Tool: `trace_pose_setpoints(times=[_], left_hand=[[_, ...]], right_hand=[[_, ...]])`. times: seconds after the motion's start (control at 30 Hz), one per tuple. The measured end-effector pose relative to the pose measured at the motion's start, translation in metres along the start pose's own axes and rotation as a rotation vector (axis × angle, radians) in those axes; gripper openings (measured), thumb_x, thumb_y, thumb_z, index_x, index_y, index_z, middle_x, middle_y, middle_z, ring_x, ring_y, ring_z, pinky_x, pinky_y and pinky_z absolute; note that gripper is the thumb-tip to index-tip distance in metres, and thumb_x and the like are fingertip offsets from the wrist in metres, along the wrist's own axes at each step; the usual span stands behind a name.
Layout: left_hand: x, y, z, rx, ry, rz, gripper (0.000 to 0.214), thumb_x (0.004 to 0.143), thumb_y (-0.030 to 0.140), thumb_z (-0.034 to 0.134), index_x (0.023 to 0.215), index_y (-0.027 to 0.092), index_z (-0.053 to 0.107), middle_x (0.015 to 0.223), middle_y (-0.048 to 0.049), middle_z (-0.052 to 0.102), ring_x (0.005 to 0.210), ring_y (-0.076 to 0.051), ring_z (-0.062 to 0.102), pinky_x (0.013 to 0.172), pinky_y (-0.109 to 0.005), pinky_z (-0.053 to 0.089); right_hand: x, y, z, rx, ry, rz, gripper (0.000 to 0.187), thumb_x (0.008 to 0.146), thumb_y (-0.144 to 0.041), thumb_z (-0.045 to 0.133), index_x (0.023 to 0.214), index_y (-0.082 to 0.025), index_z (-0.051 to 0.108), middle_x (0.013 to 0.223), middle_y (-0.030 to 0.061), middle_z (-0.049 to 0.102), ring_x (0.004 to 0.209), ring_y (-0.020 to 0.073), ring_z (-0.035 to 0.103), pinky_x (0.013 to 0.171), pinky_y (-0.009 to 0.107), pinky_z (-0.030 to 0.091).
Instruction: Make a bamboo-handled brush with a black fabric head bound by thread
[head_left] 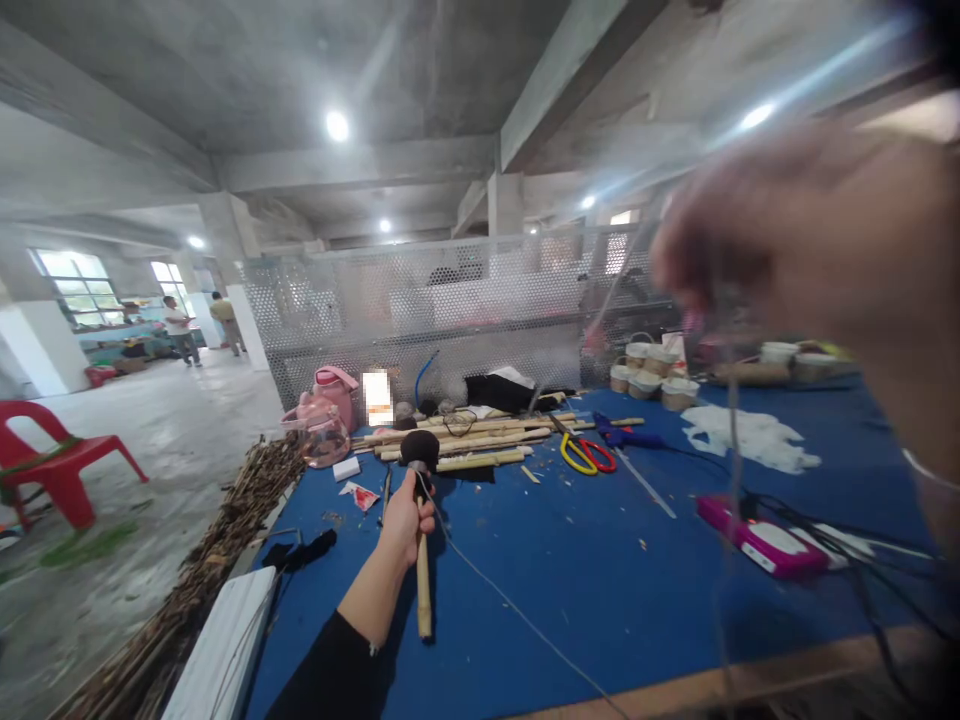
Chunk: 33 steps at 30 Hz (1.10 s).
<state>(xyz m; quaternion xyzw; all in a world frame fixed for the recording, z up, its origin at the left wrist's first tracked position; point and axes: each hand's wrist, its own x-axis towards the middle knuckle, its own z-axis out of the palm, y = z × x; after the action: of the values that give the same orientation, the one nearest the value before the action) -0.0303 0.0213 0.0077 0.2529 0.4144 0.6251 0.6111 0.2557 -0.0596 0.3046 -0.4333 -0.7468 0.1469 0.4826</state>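
The step in hand appears to be work on the cord (517, 608) at the neck of the stick (424, 600), just under its black knob (420, 448). The left hand (405, 520) serves as the clamp: its fingers are closed around the stick directly below the knob, and the lower length of the stick projects from under the hand towards the wearer. Whether the lower end touches the table (585, 600) cannot be determined.

The cord passes from the neck, beside the left thumb, down across the blue surface and out at the lower edge of view. The right hand (795, 230) is raised well apart from the stick, close to the camera and blurred. Its fingers look curled; how far they are closed cannot be told. A pale strand (733, 430) hangs by it; neither a grip on this strand nor its connection to the cord is confirmed.

In this assessment, the next move calls for an unchanged left grip and even tension on the cord, clear of the scissors (582, 440) beyond. Slack at the neck is the likely fault.
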Motion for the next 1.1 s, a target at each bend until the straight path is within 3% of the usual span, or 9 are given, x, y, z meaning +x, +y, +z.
trace_pose_setpoints(times=[0.1, 0.17, 0.27, 0.33, 0.43, 0.6, 0.73, 0.87, 1.1], left_hand=[[-0.006, 0.004, 0.001, 0.035, -0.039, -0.005, 0.040, 0.074, 0.051, 0.059, 0.091, 0.015, 0.058, 0.065, 0.0023, 0.050, 0.034, 0.001, 0.027, 0.030, -0.012, 0.015], [-0.013, 0.006, 0.005, 0.104, -0.096, -0.001, 0.043, 0.074, 0.053, 0.059, 0.094, 0.015, 0.058, 0.066, 0.0020, 0.050, 0.035, 0.001, 0.028, 0.031, -0.012, 0.015], [-0.028, 0.008, 0.019, 0.242, -0.224, 0.032, 0.045, 0.073, 0.055, 0.058, 0.095, 0.016, 0.057, 0.069, 0.0017, 0.050, 0.036, 0.001, 0.028, 0.032, -0.012, 0.018], [-0.041, 0.007, 0.034, 0.265, -0.270, 0.066, 0.045, 0.074, 0.056, 0.057, 0.096, 0.017, 0.055, 0.070, 0.0018, 0.050, 0.037, 0.000, 0.029, 0.032, -0.013, 0.019], [-0.058, 0.002, 0.058, 0.222, -0.275, 0.087, 0.043, 0.075, 0.055, 0.057, 0.098, 0.020, 0.050, 0.068, 0.0031, 0.051, 0.036, -0.001, 0.029, 0.033, -0.014, 0.018], [-0.069, -0.008, 0.070, 0.361, -0.138, 0.290, 0.060, 0.076, 0.042, 0.061, 0.128, 0.024, 0.037, 0.062, 0.0037, 0.053, 0.039, -0.007, 0.040, 0.041, -0.019, 0.032], [-0.068, -0.006, 0.057, 0.745, -0.035, 0.547, 0.064, 0.081, 0.031, 0.055, 0.137, 0.015, 0.030, 0.077, -0.0061, 0.064, 0.067, -0.017, 0.059, 0.066, -0.027, 0.043], [-0.070, -0.002, 0.053, 0.977, 0.095, 0.634, 0.056, 0.085, 0.033, 0.046, 0.135, 0.011, 0.034, 0.083, -0.0103, 0.063, 0.072, -0.019, 0.059, 0.068, -0.030, 0.043], [-0.081, -0.001, 0.072, 0.400, -0.109, 0.134, 0.061, 0.087, 0.051, 0.034, 0.139, 0.021, 0.021, 0.056, 0.0046, 0.048, 0.034, -0.006, 0.032, 0.036, -0.016, 0.023]], right_hand=[[-0.033, 0.057, 0.001, -0.228, -0.678, 0.099, 0.029, 0.073, -0.047, 0.061, 0.067, -0.021, 0.071, 0.066, 0.0046, 0.066, 0.055, 0.0087, 0.058, 0.050, 0.022, 0.038], [-0.048, 0.098, 0.013, -0.312, -0.836, 0.324, 0.022, 0.071, -0.041, 0.065, 0.072, -0.021, 0.073, 0.076, 0.0086, 0.069, 0.065, 0.0158, 0.063, 0.056, 0.026, 0.044], [-0.063, 0.148, 0.049, -0.443, -0.587, 0.352, 0.040, 0.051, -0.033, 0.080, 0.088, -0.018, 0.072, 0.098, 0.0135, 0.068, 0.091, 0.0290, 0.062, 0.076, 0.036, 0.046], [-0.069, 0.166, 0.086, -0.174, -0.599, 0.314, 0.047, 0.061, -0.046, 0.073, 0.099, -0.018, 0.069, 0.110, 0.0132, 0.065, 0.101, 0.0284, 0.058, 0.083, 0.036, 0.044], [-0.074, 0.168, 0.153, 0.405, -0.649, 0.463, 0.057, 0.074, -0.066, 0.049, 0.104, -0.019, 0.064, 0.109, 0.0107, 0.064, 0.094, 0.0221, 0.060, 0.074, 0.033, 0.047], [-0.081, 0.145, 0.230, 0.975, -0.581, 0.521, 0.052, 0.071, -0.064, 0.058, 0.089, -0.015, 0.061, 0.083, 0.0058, 0.064, 0.071, 0.0138, 0.060, 0.065, 0.026, 0.048], [-0.086, 0.141, 0.237, 1.049, -0.610, 0.630, 0.042, 0.074, -0.058, 0.059, 0.083, -0.017, 0.056, 0.066, -0.0005, 0.059, 0.056, 0.0100, 0.055, 0.049, 0.020, 0.044], [-0.084, 0.152, 0.226, 0.893, -0.707, 0.710, 0.044, 0.079, -0.061, 0.050, 0.088, -0.018, 0.053, 0.052, -0.0055, 0.050, 0.034, 0.0040, 0.033, 0.031, 0.013, 0.017], [-0.066, 0.160, 0.231, 0.931, -0.637, 0.535, 0.046, 0.061, -0.055, 0.071, 0.080, -0.015, 0.056, 0.043, -0.0073, 0.046, 0.031, 0.0031, 0.029, 0.032, 0.017, 0.011]])
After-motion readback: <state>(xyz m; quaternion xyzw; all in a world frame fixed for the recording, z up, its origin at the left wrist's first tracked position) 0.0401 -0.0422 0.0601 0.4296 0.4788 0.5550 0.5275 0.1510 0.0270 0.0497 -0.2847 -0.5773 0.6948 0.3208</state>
